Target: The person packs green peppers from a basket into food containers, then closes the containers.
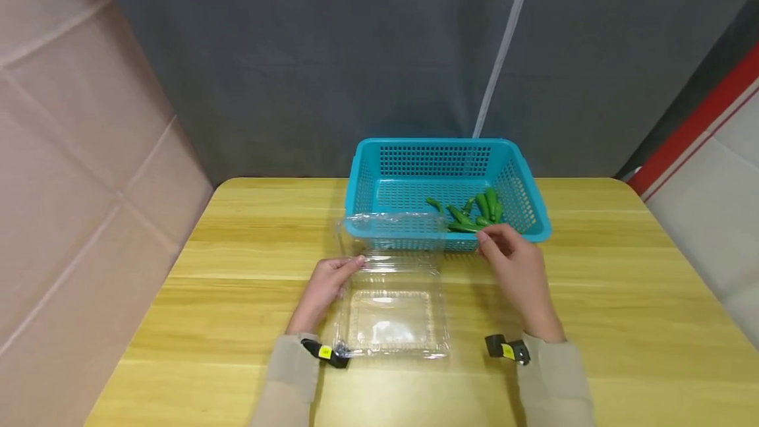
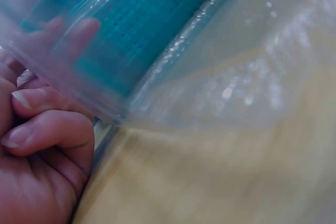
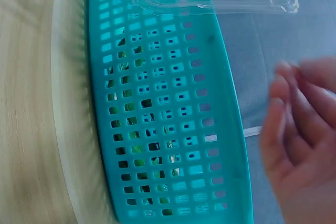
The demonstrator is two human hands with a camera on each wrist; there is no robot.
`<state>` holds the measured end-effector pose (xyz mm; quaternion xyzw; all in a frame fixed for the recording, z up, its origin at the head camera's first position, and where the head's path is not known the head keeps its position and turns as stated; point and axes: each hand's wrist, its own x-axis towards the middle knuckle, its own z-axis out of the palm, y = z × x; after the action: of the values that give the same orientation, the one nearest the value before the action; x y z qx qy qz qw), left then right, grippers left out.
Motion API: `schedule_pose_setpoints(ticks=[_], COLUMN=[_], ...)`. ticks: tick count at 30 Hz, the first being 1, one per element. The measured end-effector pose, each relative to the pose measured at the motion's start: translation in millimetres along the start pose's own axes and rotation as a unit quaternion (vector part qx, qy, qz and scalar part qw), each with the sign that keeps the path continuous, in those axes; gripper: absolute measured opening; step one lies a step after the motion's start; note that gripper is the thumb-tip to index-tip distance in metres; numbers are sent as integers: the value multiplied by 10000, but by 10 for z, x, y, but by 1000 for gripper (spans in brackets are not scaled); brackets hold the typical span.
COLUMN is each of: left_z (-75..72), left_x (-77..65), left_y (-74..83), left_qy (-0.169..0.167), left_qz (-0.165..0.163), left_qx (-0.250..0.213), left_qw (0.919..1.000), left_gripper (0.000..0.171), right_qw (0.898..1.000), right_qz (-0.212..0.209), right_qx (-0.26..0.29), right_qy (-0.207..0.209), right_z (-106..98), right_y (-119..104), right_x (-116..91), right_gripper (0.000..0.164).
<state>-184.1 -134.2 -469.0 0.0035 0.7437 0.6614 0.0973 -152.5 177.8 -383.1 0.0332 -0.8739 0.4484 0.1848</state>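
Note:
A clear plastic clamshell container lies with its lid raised, the lid overlapping the near left side of a blue basket. My left hand grips the container's left edge near the hinge; in the left wrist view some fingertips show through the plastic. Several green chili peppers lie in the basket's right part. Above the basket's near rim, my right hand has its fingers loosely bent toward the thumb. The right wrist view shows nothing between those fingers.
The basket stands at the back of a wooden table, close to a dark grey curtain. A pale padded wall rises on the left. Both wrists wear black straps over beige sleeves.

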Motion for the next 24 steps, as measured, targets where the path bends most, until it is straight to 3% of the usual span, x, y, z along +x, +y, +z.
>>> schedule_pose_setpoints(ticks=[5,10,15,24], left_z=[-2,11,17,14], left_x=[-21,3,-19,-47], left_y=[53,-11,5,27], left_qy=[-104,62,67,-14], left_qz=[-164,-34,-7,11], left_qx=[-41,40,38,124], left_qw=[9998,10000,10000,9999], left_gripper=[44,47,45,43], right_qw=[9951,9881,9859,9868], right_qz=[-417,-1017,-1161,-550], right_qx=[29,-261,-789,-1512], right_qy=[894,1121,908,-178], right_z=[-9,-35,-51,-51], right_y=[-21,-34,6,97], right_x=[44,158,275,416], right_gripper=[23,19,18,22])
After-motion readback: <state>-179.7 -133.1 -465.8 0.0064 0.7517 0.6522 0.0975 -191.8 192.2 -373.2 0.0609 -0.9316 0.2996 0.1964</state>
